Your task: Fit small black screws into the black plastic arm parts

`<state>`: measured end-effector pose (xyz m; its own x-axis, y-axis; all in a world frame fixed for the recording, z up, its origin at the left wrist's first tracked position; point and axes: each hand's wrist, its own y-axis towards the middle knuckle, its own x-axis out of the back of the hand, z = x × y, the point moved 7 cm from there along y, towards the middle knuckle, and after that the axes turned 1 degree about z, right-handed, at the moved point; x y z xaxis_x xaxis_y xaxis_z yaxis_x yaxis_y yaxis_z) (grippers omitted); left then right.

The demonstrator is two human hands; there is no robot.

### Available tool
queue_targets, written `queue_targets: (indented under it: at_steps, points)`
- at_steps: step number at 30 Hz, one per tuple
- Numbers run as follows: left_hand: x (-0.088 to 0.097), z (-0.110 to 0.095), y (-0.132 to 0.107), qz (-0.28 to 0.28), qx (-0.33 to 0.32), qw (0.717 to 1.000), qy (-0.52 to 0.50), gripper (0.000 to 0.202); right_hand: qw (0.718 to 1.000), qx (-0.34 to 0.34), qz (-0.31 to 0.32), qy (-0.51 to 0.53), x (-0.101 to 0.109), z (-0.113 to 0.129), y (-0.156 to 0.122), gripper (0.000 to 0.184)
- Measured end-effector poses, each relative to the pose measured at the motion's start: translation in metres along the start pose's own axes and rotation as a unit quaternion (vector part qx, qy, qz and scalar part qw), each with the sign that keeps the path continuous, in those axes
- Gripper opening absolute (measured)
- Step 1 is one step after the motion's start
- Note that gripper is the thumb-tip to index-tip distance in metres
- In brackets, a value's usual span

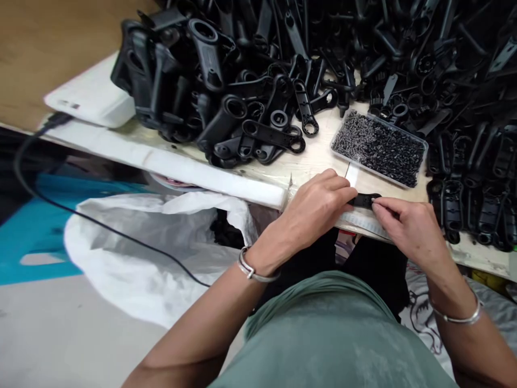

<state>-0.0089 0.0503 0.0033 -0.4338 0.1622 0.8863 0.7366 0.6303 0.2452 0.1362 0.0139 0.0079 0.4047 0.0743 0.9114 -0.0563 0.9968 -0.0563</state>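
Near the table's front edge lies a short black plastic arm piece [364, 201], flat above a pale ruler-like strip [363, 222]. My left hand [319, 202] is closed on its left end, with fingers curled over it. At the other end, my right hand [410, 223] pinches thumb and forefinger together against the piece. Whatever is between those right fingertips is too small to make out. Just beyond both hands stands a clear plastic box [420, 141], filled with small silvery parts on the left and small black parts on the right.
Black plastic arms [210, 59] are heaped across the back and left of the table, with more rows [490, 205] at the right. A white device [92, 99] with a black cable [100, 229] sits at far left. Below the edge hangs a white bag [133, 248].
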Motion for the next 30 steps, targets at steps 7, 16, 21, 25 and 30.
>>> queue_targets:
  at_steps: [7,16,21,25,30]
  points:
    - [-0.004,0.0,-0.003,-0.043,-0.003,0.999,-0.03,0.006,0.991,-0.08,-0.041,0.101,-0.012,-0.006,0.002,0.026]
    - [-0.004,0.004,-0.003,-0.052,0.005,0.997,-0.06,0.005,0.996,0.064,-0.032,0.045,0.002,-0.002,0.006,0.02]
    - [-0.004,0.006,-0.004,-0.062,0.0,0.996,-0.07,0.004,0.967,0.241,-0.055,-0.068,0.014,0.015,0.005,0.02]
    - [-0.004,0.007,-0.004,-0.066,0.002,0.994,-0.081,0.008,0.944,0.32,-0.006,-0.079,0.01,0.018,0.004,0.021]
    - [-0.004,0.008,-0.006,-0.085,0.007,0.993,-0.08,0.005,0.932,0.342,-0.023,-0.118,0.008,0.016,0.002,0.017]
